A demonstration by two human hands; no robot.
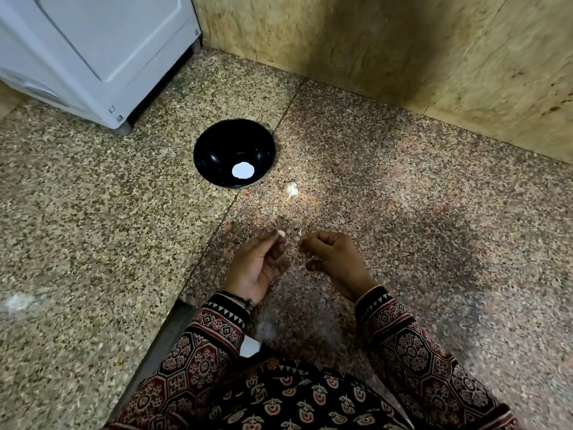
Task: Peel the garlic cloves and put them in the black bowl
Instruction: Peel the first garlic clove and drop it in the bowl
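A black bowl point(234, 153) stands on the speckled granite counter, holding nothing but a bright white reflection. Just right of it and nearer to me lies an unpeeled garlic piece point(291, 189). My left hand point(259, 265) pinches a small pale garlic clove point(281, 233) at its fingertips. My right hand point(333, 259) sits close beside it, fingers curled, pinching a thin strip of garlic skin point(299, 233). Both hands hover over the counter, nearer to me than the bowl.
A white appliance point(93, 48) stands at the back left. A beige stone wall point(403, 51) runs along the back and right. A seam crosses the counter point(93, 212) diagonally past the bowl. My patterned sleeves fill the bottom of the view.
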